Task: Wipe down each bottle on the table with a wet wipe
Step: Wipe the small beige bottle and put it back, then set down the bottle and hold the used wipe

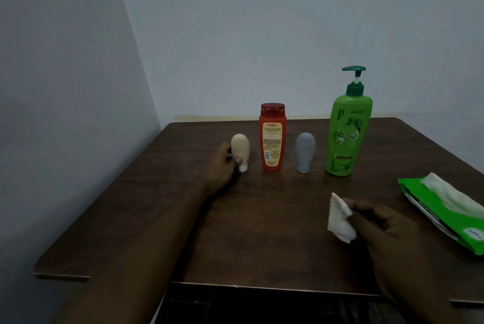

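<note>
My left hand was at the far left of the row, with the thumb and fingers curled around the small cream-coloured soft squeeze bottle, which stood upside down on its white cap on the dark brown wooden table. My right hand was nearer to me and pinched a crumpled white wet wipe between the thumb and the fingertips, held above the table and well apart from every bottle. To the right of the cream bottle stood the red-orange plastic bottle with a red flip cap, then the small grey-blue squeeze bottle, also on its cap, and last the tall green pump bottle. All four were upright in one line. The green soft pack of wipes lay at the right edge, with one sheet coming out of its opening. I could not see on any bottle whether it was wiped or not. As the wipe touched nothing, I judged that the cream bottle was only being taken for its wiping, and that the other three bottles probably were left to do.
</note>
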The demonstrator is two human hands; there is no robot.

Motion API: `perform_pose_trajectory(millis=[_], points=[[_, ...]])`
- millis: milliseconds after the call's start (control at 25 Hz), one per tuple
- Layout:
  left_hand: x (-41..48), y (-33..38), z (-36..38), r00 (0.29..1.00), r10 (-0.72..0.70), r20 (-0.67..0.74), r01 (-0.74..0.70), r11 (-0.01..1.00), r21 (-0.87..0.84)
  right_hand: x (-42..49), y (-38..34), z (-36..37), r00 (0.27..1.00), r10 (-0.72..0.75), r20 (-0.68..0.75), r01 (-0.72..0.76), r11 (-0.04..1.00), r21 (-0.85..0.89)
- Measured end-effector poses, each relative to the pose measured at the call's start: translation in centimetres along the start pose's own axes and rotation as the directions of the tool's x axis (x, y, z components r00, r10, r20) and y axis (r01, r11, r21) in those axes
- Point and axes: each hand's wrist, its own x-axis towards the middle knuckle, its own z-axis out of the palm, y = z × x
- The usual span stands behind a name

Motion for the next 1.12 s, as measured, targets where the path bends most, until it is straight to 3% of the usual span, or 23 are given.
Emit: perform_pose_trajectory(millis=[400,960,1040,1120], points=[[0.6,-0.3,0.7,1.0,-0.003,-0.024,0.003,1.0,0.011,0.2,0.3,0.2,0.997,-0.035,0.071,0.037,0.999,-0.032],[0.9,-0.7,1.0,0.998,-0.061,0.003,0.061,0.992,-0.108,-0.2,-0.3,0.4,0.996,-0.05,0.08,0.052,0.999,-0.017],[-0.1,0.1,1.0,0.992,-0.117,-0.048,0.102,0.965,-0.241,-0.2,-0.7,0.6,0.997,-0.03,0.072,0.028,0.999,0.035],[-1.9,1.7,0.6,0.954,-0.154,-0.256,0.088,0.964,-0.25,-0.2,-0.8,0.6,0.998,0.003,0.058,-0.008,0.997,0.08]])
